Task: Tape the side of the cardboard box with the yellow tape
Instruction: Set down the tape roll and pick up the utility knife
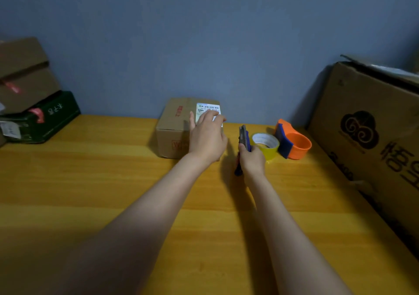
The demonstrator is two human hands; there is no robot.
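Left hand [207, 136] spread flat, palm down on cardboard box [179, 128] at its right end, over the label [207, 110]; pinning, not clamping. Probably light, stiff, prone to sliding on the table [90, 181]. Right hand [251, 158] closed round a blue-handled tool [244, 139]. Just beyond those knuckles, yellow tape [266, 146]: light, best pinched across rim and core.

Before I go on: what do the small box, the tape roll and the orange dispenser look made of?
Small box: brown corrugated cardboard, matte, with a glossy white printed label on top. Tape roll: translucent yellow plastic film, shiny, wound on a white core, probably card. Orange dispenser: smooth moulded plastic with a dark blue part, by its even colour and soft sheen.
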